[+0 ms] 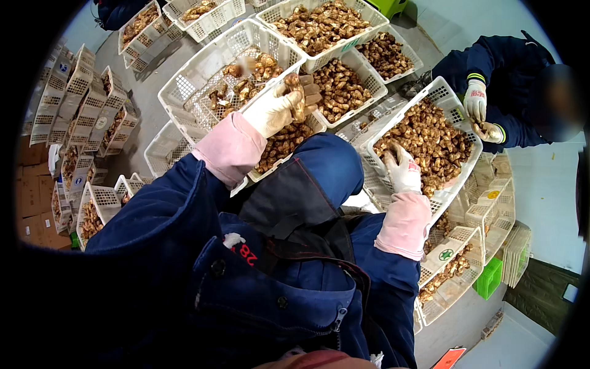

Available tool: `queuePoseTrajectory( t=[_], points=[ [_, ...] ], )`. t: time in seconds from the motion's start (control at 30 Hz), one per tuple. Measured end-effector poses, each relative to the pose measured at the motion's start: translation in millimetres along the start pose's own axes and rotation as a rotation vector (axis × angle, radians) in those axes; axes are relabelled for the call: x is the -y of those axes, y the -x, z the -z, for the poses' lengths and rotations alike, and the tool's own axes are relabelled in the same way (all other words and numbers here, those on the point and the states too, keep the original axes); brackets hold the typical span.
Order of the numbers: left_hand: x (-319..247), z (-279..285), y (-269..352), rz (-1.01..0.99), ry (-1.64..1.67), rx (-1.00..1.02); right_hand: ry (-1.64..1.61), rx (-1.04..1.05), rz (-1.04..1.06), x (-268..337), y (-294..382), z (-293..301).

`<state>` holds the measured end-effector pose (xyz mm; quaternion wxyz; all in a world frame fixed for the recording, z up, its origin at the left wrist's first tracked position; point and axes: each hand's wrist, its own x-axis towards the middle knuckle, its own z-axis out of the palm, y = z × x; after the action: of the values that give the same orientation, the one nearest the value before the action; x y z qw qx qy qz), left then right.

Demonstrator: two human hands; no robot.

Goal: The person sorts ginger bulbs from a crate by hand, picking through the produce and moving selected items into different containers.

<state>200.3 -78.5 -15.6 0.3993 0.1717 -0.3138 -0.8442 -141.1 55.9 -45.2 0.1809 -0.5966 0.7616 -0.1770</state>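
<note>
My left hand [272,108], in a white work glove with a pink cuff, grips a brown mushroom [296,94] upright between thumb and fingers. It is above the near right rim of a white plastic crate [184,83] with a few loose mushrooms [246,87] on its mesh floor. Below this hand, more mushrooms [286,145] fill a lower crate. My right hand [403,170], also gloved, reaches over the left wall of a full crate [449,187]. Its fingertips touch the heaped mushrooms [428,138]; whether it grips one is hidden.
Across the full crate, a co-worker's gloved hands [479,115] meet around something small. More mushroom crates [322,60] stand ahead. Stacked crates [87,106] line the left side beside cardboard boxes [37,193]. A green basket [488,279] sits at the lower right.
</note>
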Motion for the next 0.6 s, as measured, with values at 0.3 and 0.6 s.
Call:
queuePoseTrajectory(
  t=[0.3, 0.6],
  points=[
    [8.3, 48.6, 10.3, 0.036, 0.089, -0.167, -0.001, 0.016, 0.014, -2.2, 1.1, -0.8],
    [-17.2, 152.2, 38.6, -0.081, 0.097, -0.629, 0.004, 0.038, 0.048, -9.1, -6.0, -11.0]
  ],
)
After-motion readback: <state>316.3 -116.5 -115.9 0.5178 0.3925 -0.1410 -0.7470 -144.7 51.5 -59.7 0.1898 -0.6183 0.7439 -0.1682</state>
